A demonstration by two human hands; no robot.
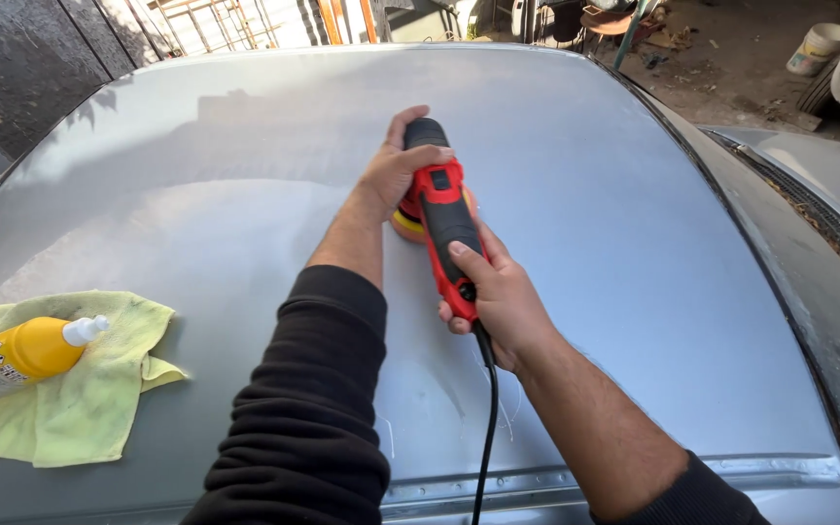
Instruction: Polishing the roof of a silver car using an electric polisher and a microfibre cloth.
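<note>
A red and black handheld polisher (442,219) sits pad-down on the silver car roof (634,243), roughly at the middle of the panel, and everything else is easiest placed from it. The left hand (396,170) lies over the black knob at the far end of the polisher, its grip wrapped closed around that head with the fingers curled over the top and the thumb toward the near side. The right hand (498,297) holds the near end of the polisher, its grip closed around the slim red handle with the thumb laid along the top of the black section. Under the polisher's head an orange and yellow pad (402,226) shows just at the left edge, pressed flat on the paint. A black power cord (488,428) leaves the handle's near end and drops straight toward the bottom edge of the roof. Both forearms reach in from below, the left in a black sleeve pushed up to the mid-forearm. Well to the left of the polisher and nearer the viewer, a pale green cloth (80,408) lies rumpled on the roof, and a yellow bottle (21,355) with a white cap rests on its side on top of that cloth. Beyond the polisher's far right, on the dirt ground, stands a white bucket (817,47).
</note>
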